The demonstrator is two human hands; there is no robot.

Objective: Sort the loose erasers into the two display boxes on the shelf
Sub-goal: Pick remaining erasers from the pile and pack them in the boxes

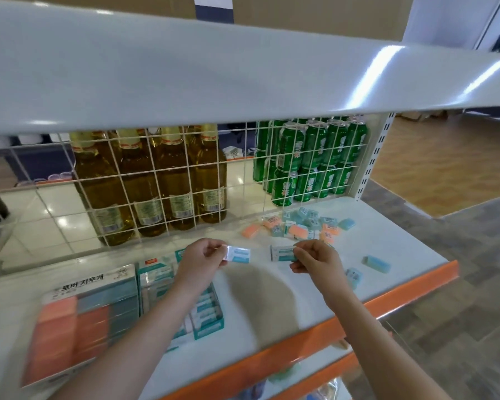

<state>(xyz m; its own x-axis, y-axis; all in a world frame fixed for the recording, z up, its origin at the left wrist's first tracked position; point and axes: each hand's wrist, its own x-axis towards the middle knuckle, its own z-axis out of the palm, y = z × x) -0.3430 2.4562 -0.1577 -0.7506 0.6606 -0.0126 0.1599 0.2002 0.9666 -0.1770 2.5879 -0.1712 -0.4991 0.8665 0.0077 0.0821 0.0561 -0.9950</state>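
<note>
White shelf [272, 295] with an orange front edge fills my view, backed by a wire grid [156, 180]; behind it stand amber bottles [147, 180] and, further right, stacked green cans [309, 160]. My left hand [201, 259] pinches a white-and-teal eraser [238, 254] between thumb and fingers, and my right hand [315, 259] pinches a second sleeved eraser [282, 253] the same way; the two are held near each other above the shelf. At the near left sit the two display boxes: the left box [78, 321] holds orange and blue-grey erasers, while the teal box [205, 313] just beside it lies partly under my left forearm. A loose eraser pile [303, 225] in orange and light blue lies at the far right, and two blue erasers [376, 264] rest near my right hand.
</note>
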